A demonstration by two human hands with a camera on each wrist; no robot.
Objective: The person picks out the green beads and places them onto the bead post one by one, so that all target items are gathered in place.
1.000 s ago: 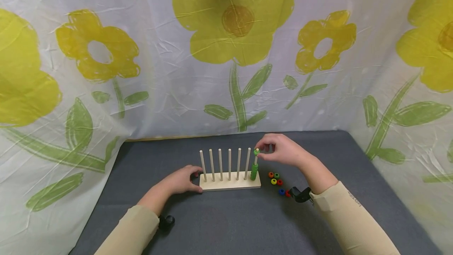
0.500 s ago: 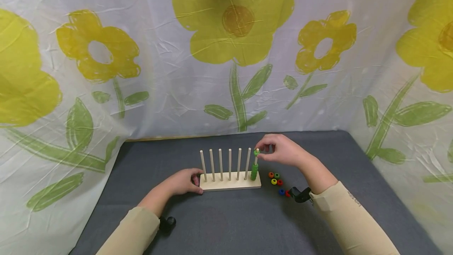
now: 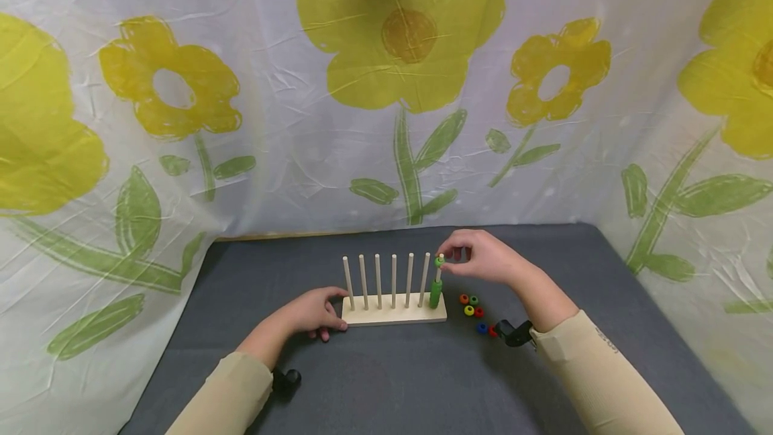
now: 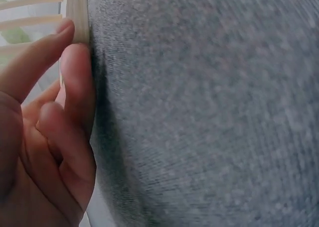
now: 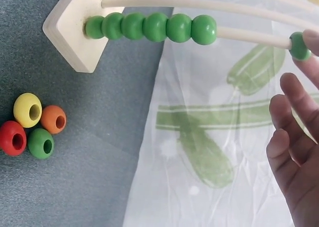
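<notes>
A pale wooden peg board (image 3: pixel 394 315) with a row of upright pegs stands on the dark cloth. At its left end my left hand (image 3: pixel 311 312) holds the board between thumb and forefinger; in the left wrist view the other fingers curl beside the board's end (image 4: pixel 79 13). My right hand (image 3: pixel 483 257) pinches a green bead (image 5: pixel 298 46) threaded near the top of the rightmost peg. Lower on that same peg sits a stack of several green beads (image 5: pixel 155 27), with bare peg between stack and pinched bead. The other pegs carry no beads.
Loose beads lie right of the board: yellow (image 5: pixel 27 110), orange (image 5: pixel 53 119), red (image 5: pixel 13 138) and green (image 5: pixel 41 143). Nearer my right wrist are a blue bead (image 3: pixel 482 328) and a partly hidden red bead (image 3: pixel 492 331). A flowered sheet (image 3: pixel 290 153) hangs behind the table.
Some fingers of my left hand have shifted and now show below the thumb, nearer the front. The right hand still pinches the green bead at the peg's top, almost unmoved.
</notes>
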